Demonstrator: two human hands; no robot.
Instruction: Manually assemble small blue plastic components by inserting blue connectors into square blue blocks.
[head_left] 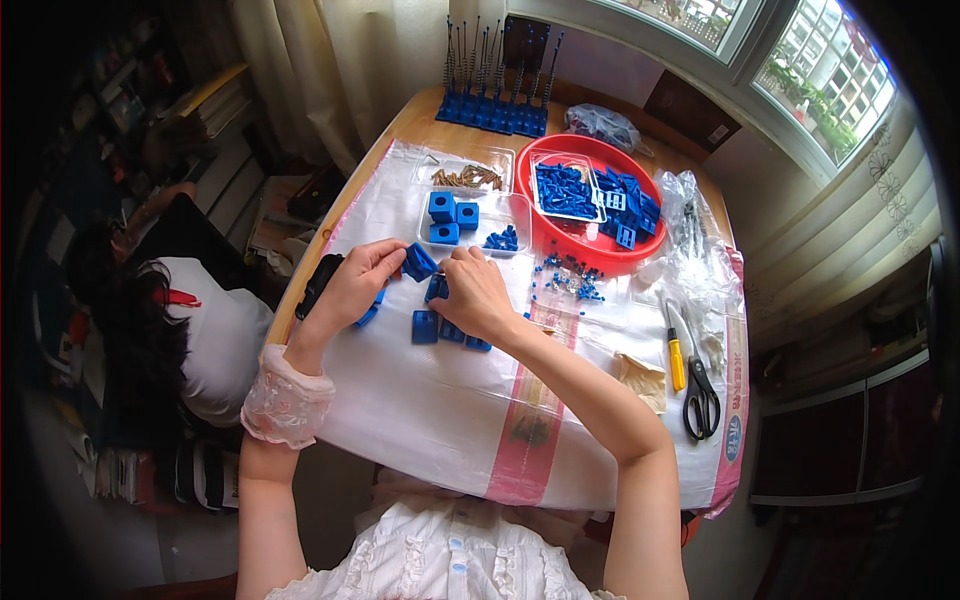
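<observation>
My left hand (362,277) pinches a blue plastic block (418,262) between thumb and fingertips, above the white covered table. Close by on the right, my right hand (476,293) has its fingers closed round a second small blue block (436,288), partly hidden by them. Just below, a short row of blue blocks (425,326) lies on the sheet. More blue pieces (370,310) show beside my left wrist. Beyond my hands, a clear tray (512,200) holds several hollow blue cubes (442,207) and a heap of small blue parts (501,239).
A red basin (645,172) full of blue parts stands at the back right. Brass-coloured pieces (467,177) fill another clear tray; blue racks with springy rods (495,105) stand behind. Black scissors (701,402) and a yellow-handled knife (677,362) lie right. A person (215,330) is at left.
</observation>
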